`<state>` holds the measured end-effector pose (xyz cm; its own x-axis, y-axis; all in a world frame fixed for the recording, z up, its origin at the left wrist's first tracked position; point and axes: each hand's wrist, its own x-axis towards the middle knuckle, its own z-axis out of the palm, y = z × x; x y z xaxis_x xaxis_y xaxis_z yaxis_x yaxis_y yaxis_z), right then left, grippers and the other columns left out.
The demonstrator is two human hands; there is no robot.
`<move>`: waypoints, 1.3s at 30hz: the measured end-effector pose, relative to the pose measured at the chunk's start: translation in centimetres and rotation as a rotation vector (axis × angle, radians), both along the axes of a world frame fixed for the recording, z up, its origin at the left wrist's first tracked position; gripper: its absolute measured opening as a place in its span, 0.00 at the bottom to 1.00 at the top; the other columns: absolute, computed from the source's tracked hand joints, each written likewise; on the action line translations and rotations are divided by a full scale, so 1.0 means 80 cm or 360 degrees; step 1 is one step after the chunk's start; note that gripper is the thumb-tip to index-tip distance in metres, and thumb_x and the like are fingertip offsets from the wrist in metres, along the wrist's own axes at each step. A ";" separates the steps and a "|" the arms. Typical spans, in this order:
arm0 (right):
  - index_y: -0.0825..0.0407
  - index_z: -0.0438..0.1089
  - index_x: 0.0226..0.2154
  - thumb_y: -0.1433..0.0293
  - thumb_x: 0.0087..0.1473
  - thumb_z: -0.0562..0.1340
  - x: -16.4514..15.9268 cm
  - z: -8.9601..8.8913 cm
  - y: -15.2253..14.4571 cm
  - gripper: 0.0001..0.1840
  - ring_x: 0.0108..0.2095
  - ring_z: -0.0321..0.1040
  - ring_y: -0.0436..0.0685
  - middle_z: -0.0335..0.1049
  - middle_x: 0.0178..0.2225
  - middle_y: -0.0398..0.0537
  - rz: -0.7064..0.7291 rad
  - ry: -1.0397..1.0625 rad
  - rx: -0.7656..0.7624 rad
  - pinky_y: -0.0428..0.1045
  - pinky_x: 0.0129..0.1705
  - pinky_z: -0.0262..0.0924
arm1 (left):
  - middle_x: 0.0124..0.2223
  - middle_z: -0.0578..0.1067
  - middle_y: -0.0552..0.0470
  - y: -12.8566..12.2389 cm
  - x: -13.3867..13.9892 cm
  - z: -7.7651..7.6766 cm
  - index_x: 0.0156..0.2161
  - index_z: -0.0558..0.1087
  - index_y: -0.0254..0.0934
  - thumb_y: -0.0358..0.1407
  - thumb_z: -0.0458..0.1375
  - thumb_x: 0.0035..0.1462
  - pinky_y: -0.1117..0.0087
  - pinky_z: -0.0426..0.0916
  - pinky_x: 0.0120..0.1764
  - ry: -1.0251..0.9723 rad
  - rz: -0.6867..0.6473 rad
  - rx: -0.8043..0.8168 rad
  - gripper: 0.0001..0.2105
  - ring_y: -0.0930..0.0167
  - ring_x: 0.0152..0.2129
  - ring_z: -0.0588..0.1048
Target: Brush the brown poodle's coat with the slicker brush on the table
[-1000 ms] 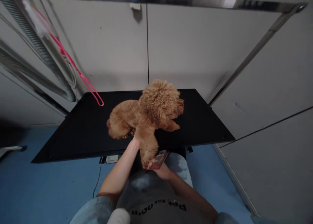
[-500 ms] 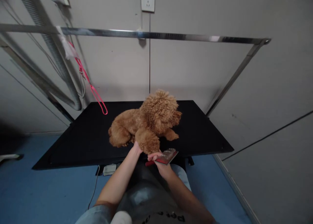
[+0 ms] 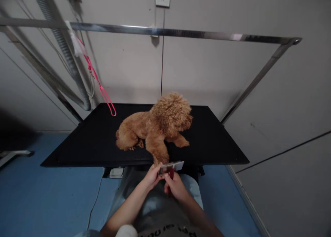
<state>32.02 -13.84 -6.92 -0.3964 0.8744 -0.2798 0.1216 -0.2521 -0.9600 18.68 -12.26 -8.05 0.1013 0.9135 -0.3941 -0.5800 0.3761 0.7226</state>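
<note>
A curly brown dog (image 3: pixel 155 123) lies on the black grooming table (image 3: pixel 90 144), its head to the right. My left hand (image 3: pixel 152 176) is closed around the lower end of its near front leg (image 3: pixel 157 149), at the table's front edge. In my right hand (image 3: pixel 177 187) is the red handle of a slicker brush (image 3: pixel 178 166). The brush's flat head is by that leg's paw, its back turned partly up, and its bristles are hidden. Whether they touch the fur I cannot tell.
A metal bar (image 3: pixel 181 32) spans above the table, with a pink leash loop (image 3: pixel 107 97) hanging from it on the left. A ribbed grey hose (image 3: pixel 69 61) runs down the wall. Below the table, a cable (image 3: pixel 95 199) lies on the blue floor.
My left hand has slid from the upper part of the dog's front leg down toward the paw. The brush has turned over, bristles no longer showing, beside the paw. The view has shifted slightly.
</note>
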 end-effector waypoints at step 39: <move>0.50 0.62 0.35 0.58 0.52 0.57 -0.040 0.064 0.114 0.13 0.23 0.63 0.50 0.64 0.22 0.39 -0.0438 0.0173 0.0602 0.46 0.27 0.60 | 0.18 0.65 0.58 -0.043 -0.124 -0.028 0.27 0.68 0.36 0.44 0.62 0.50 0.76 0.56 0.20 0.0790 -0.0498 0.0428 0.13 0.78 0.15 0.59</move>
